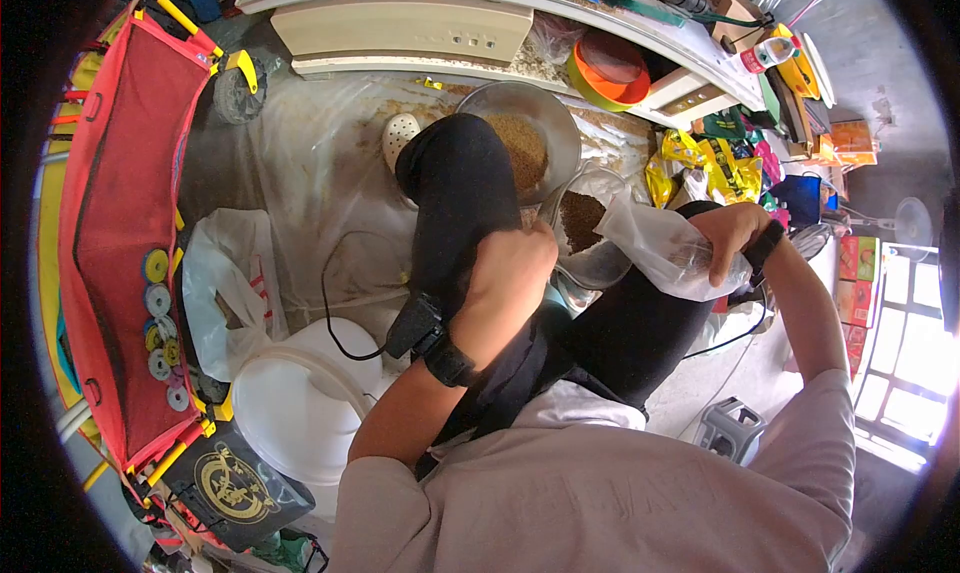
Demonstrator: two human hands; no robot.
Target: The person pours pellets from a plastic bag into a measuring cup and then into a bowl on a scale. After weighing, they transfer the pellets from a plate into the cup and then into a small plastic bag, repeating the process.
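Observation:
My right hand [733, 235] grips a translucent plastic bag [655, 241], its mouth tilted toward a smaller metal bowl [603, 265]. Dark brown granules [582, 220] lie in that bowl. My left hand [512, 265] is closed in a fist beside my knee, close to the bowl's near-left rim. Whatever its fingers hold, if anything, is hidden. Behind the small bowl stands a wide metal basin [563, 123] with tan grains [524, 148] in it, partly covered by my knee.
A lidded white bucket [290, 413] and a white plastic bag [225, 303] stand at left. Further left is a red fabric rack [125, 243]. Yellow packets [735, 168] lie at right. A low cabinet [400, 38] with an orange bowl [608, 73] runs along the back.

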